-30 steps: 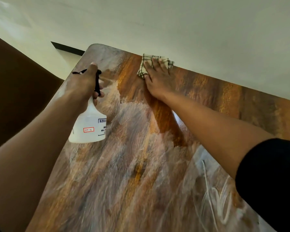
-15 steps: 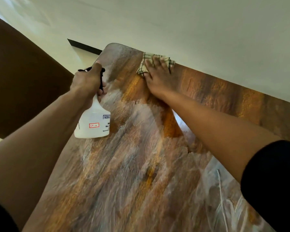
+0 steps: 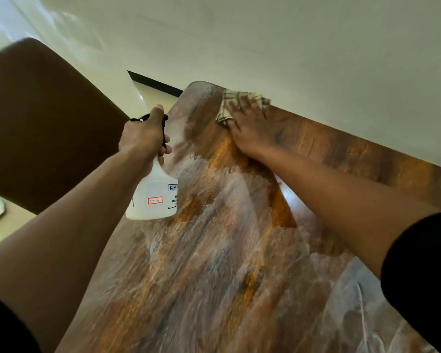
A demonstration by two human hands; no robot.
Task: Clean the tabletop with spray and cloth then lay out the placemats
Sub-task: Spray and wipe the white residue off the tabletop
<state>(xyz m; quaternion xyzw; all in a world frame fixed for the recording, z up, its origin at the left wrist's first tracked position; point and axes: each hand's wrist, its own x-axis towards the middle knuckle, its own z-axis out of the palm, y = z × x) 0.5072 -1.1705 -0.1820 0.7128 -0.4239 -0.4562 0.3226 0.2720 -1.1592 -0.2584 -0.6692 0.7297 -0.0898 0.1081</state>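
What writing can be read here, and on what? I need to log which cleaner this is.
"SP-4": handwritten on a red-bordered sticker on the spray bottle that the left hand grips.
"KISS...": printed label on the same bottle, cut off at its edge.
Smaller print below it: too blurred to read.
Nothing else carries text.

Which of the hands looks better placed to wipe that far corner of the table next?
Probably the right hand: its fingers lie flat on the checked cloth at the table's far edge, beside the still hazy corner. The left hand grips the spray bottle.
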